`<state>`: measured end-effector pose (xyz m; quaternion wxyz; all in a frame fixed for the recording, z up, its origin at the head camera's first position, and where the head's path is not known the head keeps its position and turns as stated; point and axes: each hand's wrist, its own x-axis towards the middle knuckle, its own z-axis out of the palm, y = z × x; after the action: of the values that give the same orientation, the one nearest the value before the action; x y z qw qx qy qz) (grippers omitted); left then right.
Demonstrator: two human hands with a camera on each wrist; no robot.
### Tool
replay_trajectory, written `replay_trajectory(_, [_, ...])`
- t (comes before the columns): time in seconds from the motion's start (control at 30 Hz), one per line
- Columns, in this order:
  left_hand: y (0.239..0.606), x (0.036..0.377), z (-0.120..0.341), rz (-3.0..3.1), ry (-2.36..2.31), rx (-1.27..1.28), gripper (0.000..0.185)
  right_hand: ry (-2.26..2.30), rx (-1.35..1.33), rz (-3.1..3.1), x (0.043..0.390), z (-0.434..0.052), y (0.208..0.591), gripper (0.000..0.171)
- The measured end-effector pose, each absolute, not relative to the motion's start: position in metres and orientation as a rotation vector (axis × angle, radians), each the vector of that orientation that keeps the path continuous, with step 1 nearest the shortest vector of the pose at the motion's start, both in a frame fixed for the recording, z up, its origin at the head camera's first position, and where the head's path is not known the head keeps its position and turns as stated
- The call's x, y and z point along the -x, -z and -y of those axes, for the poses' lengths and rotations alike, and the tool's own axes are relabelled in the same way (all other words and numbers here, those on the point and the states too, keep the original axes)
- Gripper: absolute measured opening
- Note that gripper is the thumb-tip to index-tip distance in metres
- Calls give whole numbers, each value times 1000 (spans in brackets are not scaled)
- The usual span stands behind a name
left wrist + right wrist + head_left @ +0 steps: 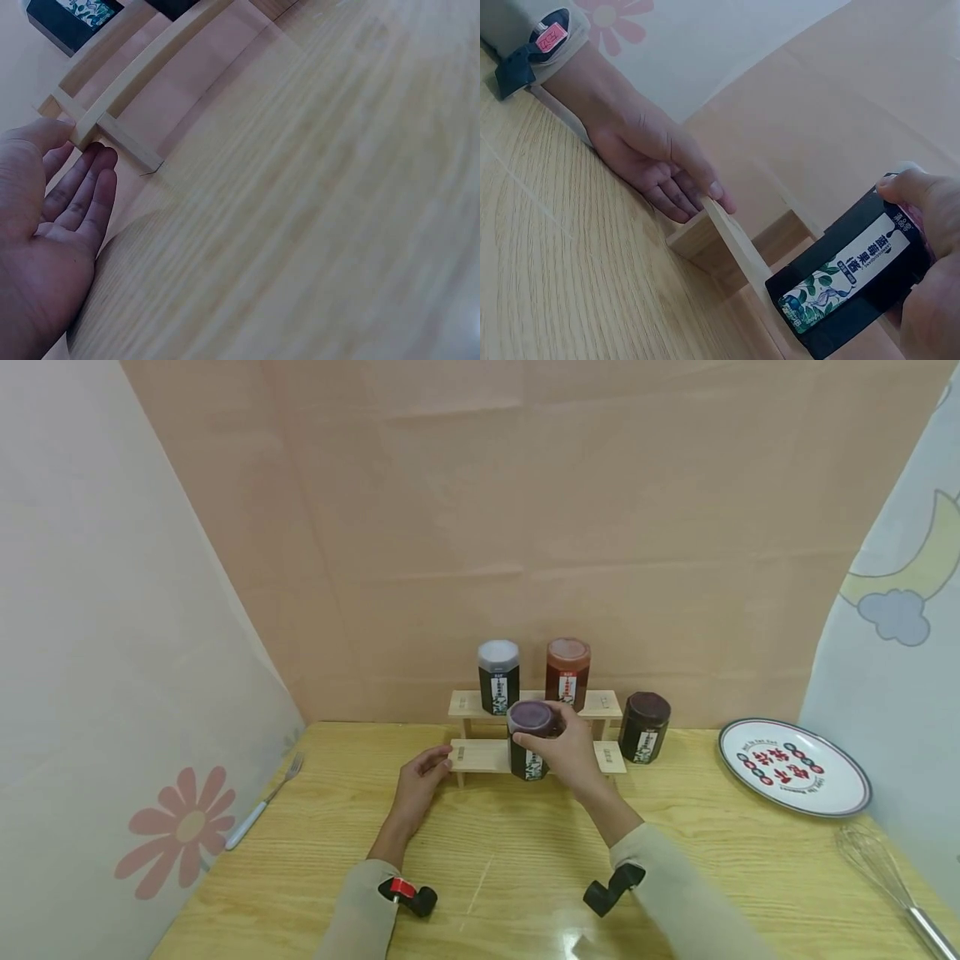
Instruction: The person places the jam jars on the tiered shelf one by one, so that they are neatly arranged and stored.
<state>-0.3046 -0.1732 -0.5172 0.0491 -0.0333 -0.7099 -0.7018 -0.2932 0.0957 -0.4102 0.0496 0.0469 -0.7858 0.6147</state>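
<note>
Purple-lidded jar (531, 742) sits centre frame in head view, base at the lower step of the wooden rack (480, 757), long axis upright or nearly so. Can't tell whether base is fully seated on the step or just above it.

Your right hand (567, 753) grips the jar from the right side, fingers wrapped round lid and upper body; thumb shows on the label edge in the right wrist view (911, 191). Jar lies directly in that hand, so no reach needed. Judged: any coming move is a straight vertical one, along the jar's axis.

Your left hand (418, 779) is flat, fingers straight and relaxed, holding nothing. Fingertips (103, 157) touch the left end of the lower step, w/ thumb against the end of the rack. It's the farther hand from the jar and looks to be steadying the rack.

Other items: grey-lidded jar (498, 677) and red-lidded jar (567, 672) on the upper step; dark-lidded jar (644, 727) on the table (487, 877) just right of the rack. Plate (793, 766) right, whisk (885, 872) lower right, fork (262, 802) left.
</note>
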Motion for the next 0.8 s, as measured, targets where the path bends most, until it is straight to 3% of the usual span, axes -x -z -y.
replay_trajectory(0.6, [517, 304, 175, 2164, 2136, 127, 34, -1836, -147, 2320, 300, -65, 417, 73])
replay_trajectory(0.8, [517, 304, 174, 2167, 2140, 120, 34, -1829, -218, 2322, 298, -69, 420, 79])
